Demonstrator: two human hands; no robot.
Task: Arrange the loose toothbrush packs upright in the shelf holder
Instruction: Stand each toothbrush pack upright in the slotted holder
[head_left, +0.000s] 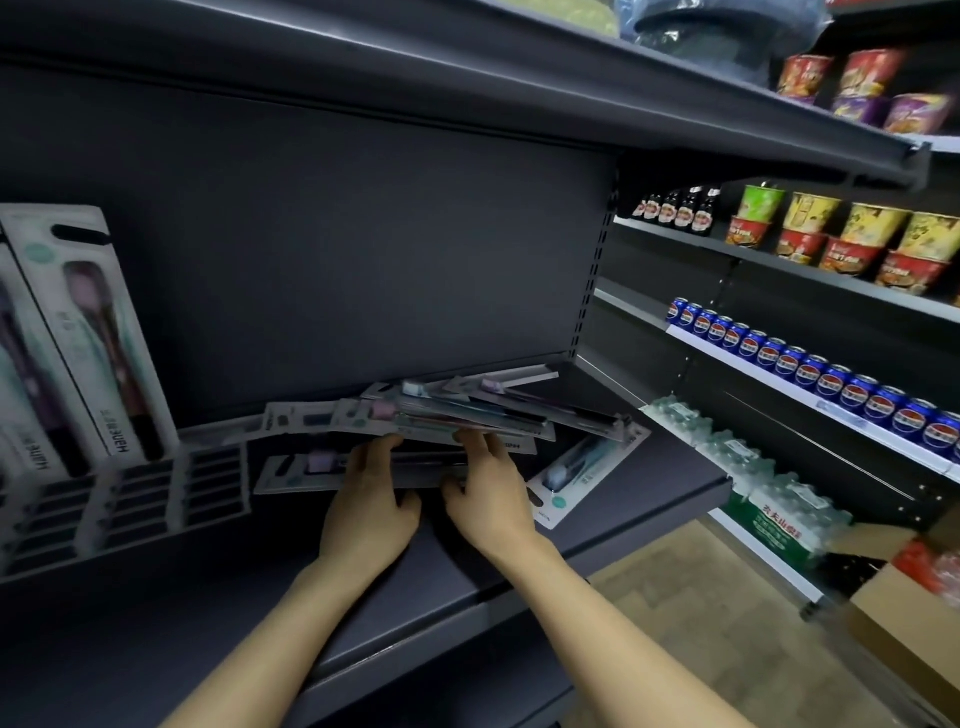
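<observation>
Several loose toothbrush packs (467, 415) lay fanned flat on the shelf (649, 478), right of the holder (130, 509); left hand (369, 512) and right hand (491, 501) gripped the pile's front edge.

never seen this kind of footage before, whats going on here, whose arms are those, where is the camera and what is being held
There is no machine here. One wide-angle camera sits on a person's head, looking forward and down, so the two bare arms coming in from the bottom are that person's own.

The place is a shop. Both hands reach onto a dark shelf. A fanned pile of loose packs, flat cards each holding a toothbrush, lies there. The left hand and the right hand have their fingers under the front edge of the pile, thumbs low, as if gathering it up. One more pack lies apart to the right.

At far left stands the holder, a slotted rack with a few upright packs already in it. Cans and noodle cups fill the shelves to the right.
</observation>
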